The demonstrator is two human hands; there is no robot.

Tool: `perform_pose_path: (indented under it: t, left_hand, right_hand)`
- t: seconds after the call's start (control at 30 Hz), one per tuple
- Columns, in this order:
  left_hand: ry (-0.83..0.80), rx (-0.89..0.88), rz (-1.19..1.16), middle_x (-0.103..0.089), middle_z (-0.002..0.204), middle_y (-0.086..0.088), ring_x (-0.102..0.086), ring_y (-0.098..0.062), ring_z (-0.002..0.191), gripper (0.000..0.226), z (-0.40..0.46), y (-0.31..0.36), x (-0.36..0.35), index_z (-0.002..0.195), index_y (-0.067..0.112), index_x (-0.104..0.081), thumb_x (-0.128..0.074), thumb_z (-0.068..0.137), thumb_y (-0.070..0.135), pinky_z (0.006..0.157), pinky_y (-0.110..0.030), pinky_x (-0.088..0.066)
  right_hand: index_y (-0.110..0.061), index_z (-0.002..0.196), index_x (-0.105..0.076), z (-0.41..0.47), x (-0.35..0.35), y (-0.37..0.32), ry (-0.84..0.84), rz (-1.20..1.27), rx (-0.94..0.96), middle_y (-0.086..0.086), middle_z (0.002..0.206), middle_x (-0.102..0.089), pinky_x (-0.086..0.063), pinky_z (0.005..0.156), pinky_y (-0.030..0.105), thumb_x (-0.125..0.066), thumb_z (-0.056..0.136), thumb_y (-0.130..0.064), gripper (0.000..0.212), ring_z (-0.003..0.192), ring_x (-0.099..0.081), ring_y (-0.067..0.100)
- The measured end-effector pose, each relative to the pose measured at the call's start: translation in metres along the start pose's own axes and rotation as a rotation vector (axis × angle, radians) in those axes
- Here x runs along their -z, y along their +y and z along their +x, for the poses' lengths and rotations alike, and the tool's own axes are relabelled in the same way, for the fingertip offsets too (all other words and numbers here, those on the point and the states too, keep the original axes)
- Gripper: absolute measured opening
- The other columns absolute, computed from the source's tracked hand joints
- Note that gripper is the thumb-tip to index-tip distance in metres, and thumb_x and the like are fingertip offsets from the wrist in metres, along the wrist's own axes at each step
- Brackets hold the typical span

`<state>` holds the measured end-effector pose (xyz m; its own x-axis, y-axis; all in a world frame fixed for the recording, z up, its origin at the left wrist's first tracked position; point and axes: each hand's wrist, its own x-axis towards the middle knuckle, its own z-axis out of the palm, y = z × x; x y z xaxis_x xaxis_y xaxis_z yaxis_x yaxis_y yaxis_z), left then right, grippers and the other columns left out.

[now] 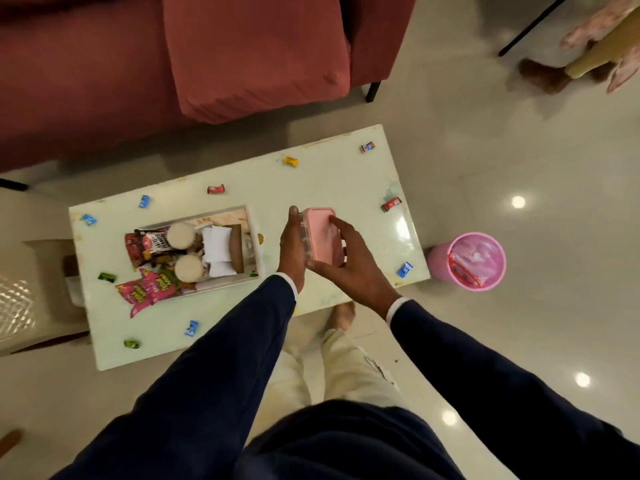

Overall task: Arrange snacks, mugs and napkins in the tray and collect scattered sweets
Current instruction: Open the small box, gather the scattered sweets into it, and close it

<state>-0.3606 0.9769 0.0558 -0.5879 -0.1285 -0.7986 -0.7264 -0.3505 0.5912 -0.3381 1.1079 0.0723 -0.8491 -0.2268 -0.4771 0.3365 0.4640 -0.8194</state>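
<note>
My left hand (292, 249) and right hand (349, 268) both grip a pink-lidded box (322, 235), held above the pale bench (332, 181). Just left of it sits the tray (254, 233), holding two mugs (180, 235), white napkins (216, 249) and snack packets (149, 245). Wrapped sweets (216, 189) lie scattered across the bench around them.

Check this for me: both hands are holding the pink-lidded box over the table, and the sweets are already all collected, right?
Not quite. In the head view both hands, left hand and right hand, do hold the pink-lidded box over the table, but wrapped sweets lie scattered across it.
</note>
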Motion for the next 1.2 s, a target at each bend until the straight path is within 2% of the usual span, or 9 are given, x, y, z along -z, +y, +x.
perform_pose_path:
  t: [0.17,0.3,0.43,0.5,0.6,0.8,0.9,1.1,1.2]
  left_hand:
    - [-0.009,-0.158,-0.004,-0.07,0.127,-0.016,-0.068,-0.037,0.115,0.08,-0.047,0.052,-0.007,0.134,0.02,-0.061,-0.029,0.092,0.08,0.1,-0.053,-0.055]
    - [-0.015,-0.21,0.012,-0.07,0.126,-0.014,-0.068,-0.035,0.115,0.082,-0.062,0.071,-0.005,0.133,0.024,-0.061,-0.028,0.087,0.084,0.101,-0.055,-0.055]
    - [-0.046,-0.196,-0.03,-0.078,0.1,-0.008,-0.076,-0.028,0.089,0.075,-0.065,0.076,0.012,0.106,0.034,-0.077,-0.02,0.093,0.081,0.07,-0.042,-0.062]
    - [-0.118,-0.142,-0.098,-0.076,0.098,-0.012,-0.074,-0.03,0.086,0.08,-0.064,0.077,0.019,0.103,0.027,-0.079,-0.021,0.093,0.08,0.075,-0.046,-0.061]
    - [-0.18,-0.09,-0.188,-0.069,0.121,-0.017,-0.07,-0.034,0.101,0.089,-0.055,0.072,0.026,0.134,0.015,-0.063,-0.021,0.092,0.081,0.092,-0.054,-0.056]
    - [-0.208,-0.055,-0.331,-0.064,0.138,-0.015,-0.064,-0.045,0.121,0.071,-0.017,0.04,0.031,0.142,0.019,-0.055,-0.046,0.094,0.07,0.1,-0.07,-0.047]
    - [-0.222,-0.054,-0.311,-0.066,0.134,-0.015,-0.065,-0.046,0.119,0.045,0.015,0.02,0.028,0.133,0.021,-0.058,-0.064,0.095,0.044,0.096,-0.07,-0.049]
    - [-0.062,-0.031,-0.134,-0.07,0.127,-0.014,-0.073,-0.036,0.107,0.033,0.111,-0.032,0.018,0.125,0.02,-0.055,-0.056,0.096,0.035,0.084,-0.058,-0.058]
    - [0.037,-0.039,0.054,-0.068,0.12,-0.007,-0.07,-0.025,0.104,0.026,0.166,-0.064,0.017,0.125,0.022,-0.058,-0.049,0.101,0.027,0.076,-0.044,-0.059]
  right_hand:
    - [-0.046,0.145,-0.029,-0.016,0.019,-0.054,0.096,-0.03,0.133,-0.016,0.146,-0.044,-0.059,0.092,0.043,-0.077,0.066,-0.069,0.096,0.127,-0.053,0.016]
    - [-0.045,0.144,-0.033,-0.024,0.023,-0.076,0.099,0.014,0.192,-0.015,0.144,-0.046,-0.061,0.087,0.033,-0.079,0.069,-0.061,0.09,0.122,-0.055,0.015]
    - [-0.043,0.138,-0.048,-0.027,0.033,-0.078,0.044,0.237,0.201,-0.013,0.138,-0.055,-0.06,0.081,0.021,-0.073,0.078,-0.046,0.065,0.116,-0.062,0.016]
    - [-0.039,0.132,-0.055,-0.024,0.04,-0.071,-0.028,0.446,0.149,-0.006,0.131,-0.063,-0.062,0.086,0.033,-0.069,0.082,-0.042,0.052,0.112,-0.068,0.02]
    - [-0.026,0.13,-0.056,-0.009,0.049,-0.048,-0.144,0.769,-0.021,0.009,0.13,-0.066,-0.058,0.094,0.044,-0.057,0.092,-0.038,0.04,0.108,-0.07,0.033]
    - [-0.006,0.136,-0.052,0.039,0.056,0.03,-0.051,1.216,-0.452,0.023,0.127,-0.063,-0.056,0.095,0.049,-0.042,0.097,-0.045,0.056,0.111,-0.068,0.043]
    - [-0.008,0.131,-0.05,0.067,0.052,0.071,0.05,1.156,-0.571,0.021,0.122,-0.063,-0.057,0.09,0.054,-0.047,0.1,-0.038,0.043,0.109,-0.067,0.048]
    - [-0.017,0.101,-0.059,0.138,0.028,0.145,0.164,0.672,-0.621,0.013,0.11,-0.064,-0.056,0.074,0.035,-0.048,0.097,-0.02,0.013,0.093,-0.067,0.027]
    - [-0.018,0.108,-0.06,0.177,0.013,0.186,0.171,0.54,-0.635,0.008,0.108,-0.065,-0.052,0.078,0.033,-0.047,0.1,-0.023,0.016,0.1,-0.063,0.025]
